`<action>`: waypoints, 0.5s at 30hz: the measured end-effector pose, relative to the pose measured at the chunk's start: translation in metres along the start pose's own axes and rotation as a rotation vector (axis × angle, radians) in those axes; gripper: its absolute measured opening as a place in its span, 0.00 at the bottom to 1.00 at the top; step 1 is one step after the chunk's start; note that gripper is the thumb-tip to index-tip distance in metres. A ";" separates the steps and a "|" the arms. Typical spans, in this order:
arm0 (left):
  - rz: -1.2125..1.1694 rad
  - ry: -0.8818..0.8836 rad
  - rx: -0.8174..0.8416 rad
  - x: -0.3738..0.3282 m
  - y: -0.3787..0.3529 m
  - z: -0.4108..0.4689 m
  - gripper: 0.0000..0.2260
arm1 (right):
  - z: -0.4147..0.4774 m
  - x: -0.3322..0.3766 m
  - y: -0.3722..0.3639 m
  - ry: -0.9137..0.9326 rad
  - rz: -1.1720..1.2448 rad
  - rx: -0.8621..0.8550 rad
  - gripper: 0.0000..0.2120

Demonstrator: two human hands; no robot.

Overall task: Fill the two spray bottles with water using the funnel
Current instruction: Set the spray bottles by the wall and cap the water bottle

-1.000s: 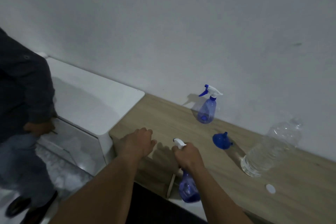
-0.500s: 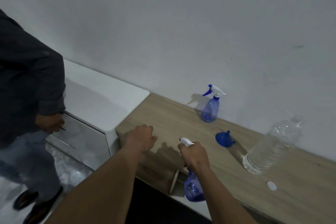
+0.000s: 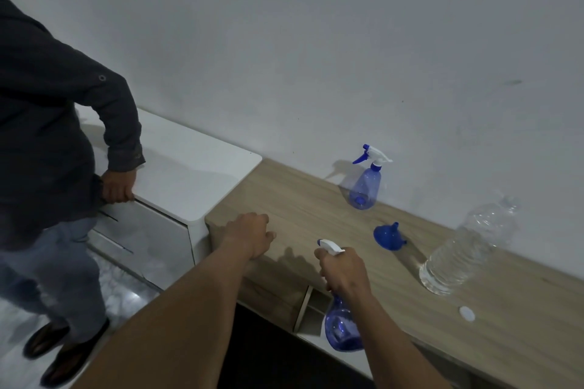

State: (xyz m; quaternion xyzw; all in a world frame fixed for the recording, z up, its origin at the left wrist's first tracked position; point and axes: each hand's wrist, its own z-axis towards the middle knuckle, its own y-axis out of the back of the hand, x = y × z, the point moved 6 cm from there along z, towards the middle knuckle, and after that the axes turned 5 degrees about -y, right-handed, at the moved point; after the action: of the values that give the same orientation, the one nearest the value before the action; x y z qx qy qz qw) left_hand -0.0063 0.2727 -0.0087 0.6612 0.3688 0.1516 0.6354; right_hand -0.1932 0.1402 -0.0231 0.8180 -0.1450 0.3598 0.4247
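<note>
My right hand (image 3: 343,271) grips the neck of a blue spray bottle (image 3: 341,327) with a white trigger head, held in the air at the front edge of the wooden counter (image 3: 303,215). A second blue spray bottle (image 3: 366,185) stands upright near the wall. A blue funnel (image 3: 387,236) lies on its side between the two bottles. A clear plastic water bottle (image 3: 464,249) stands uncapped to the right, and its white cap (image 3: 466,313) lies in front of it. My left hand (image 3: 249,237) rests curled on the counter's left front corner, holding nothing.
A white cabinet (image 3: 186,180) adjoins the counter on the left. Another person in a dark shirt (image 3: 47,123) stands there with a hand (image 3: 117,188) on the cabinet's edge. A plain wall rises behind the counter. An open shelf gap shows under the counter.
The person on the left has stepped closer and put a hand on the cabinet's edge. My hands and the held bottle have barely shifted.
</note>
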 end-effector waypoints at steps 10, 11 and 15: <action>-0.004 -0.013 -0.009 -0.004 0.006 -0.008 0.22 | -0.007 -0.008 0.005 0.011 0.004 -0.010 0.28; -0.005 -0.014 -0.011 -0.005 0.006 -0.009 0.22 | -0.008 -0.007 0.007 0.016 0.014 -0.010 0.27; -0.035 -0.019 -0.009 -0.007 0.006 -0.012 0.22 | -0.019 0.008 0.016 0.107 0.036 -0.005 0.15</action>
State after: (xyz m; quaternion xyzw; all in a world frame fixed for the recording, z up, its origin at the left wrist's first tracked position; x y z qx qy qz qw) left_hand -0.0172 0.2771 0.0006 0.6533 0.3735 0.1359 0.6444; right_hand -0.2046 0.1464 -0.0009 0.7939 -0.1377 0.4103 0.4272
